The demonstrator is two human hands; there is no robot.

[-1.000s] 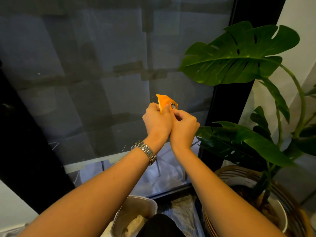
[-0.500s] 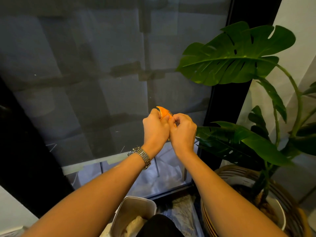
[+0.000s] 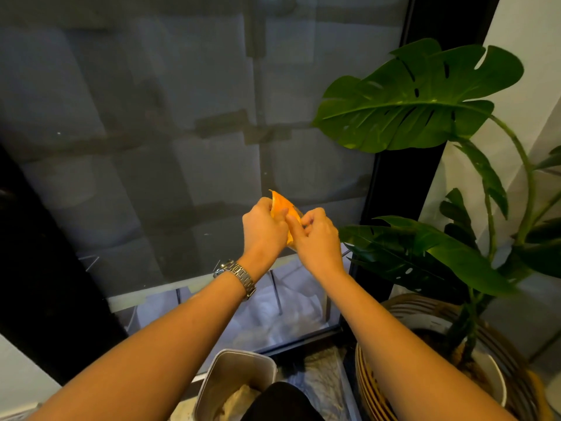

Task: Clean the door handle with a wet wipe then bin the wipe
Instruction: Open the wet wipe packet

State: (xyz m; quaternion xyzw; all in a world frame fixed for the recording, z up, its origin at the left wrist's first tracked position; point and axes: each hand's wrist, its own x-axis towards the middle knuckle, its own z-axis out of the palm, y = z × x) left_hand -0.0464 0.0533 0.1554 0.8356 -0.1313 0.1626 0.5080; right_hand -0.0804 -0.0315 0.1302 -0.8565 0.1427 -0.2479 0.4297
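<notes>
A large dark glass pane (image 3: 151, 147) fills most of the view. Right of the pane runs its black frame (image 3: 394, 192), and further right stands a monstera plant (image 3: 416, 98) against a white wall (image 3: 522, 31). The plant grows from a white pot (image 3: 498, 387) set inside a woven basket (image 3: 373, 384), below the pane's right corner.

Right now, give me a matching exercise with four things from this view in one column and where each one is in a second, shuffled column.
Things:
1. orange packet
2. watch
3. bin
4. plant

Places:
A. standing in the woven basket at the right
B. pinched between the left hand and the right hand
C. strapped round the left wrist
D. on the floor below the forearms

Pairs: 1-B, 2-C, 3-D, 4-A
</notes>
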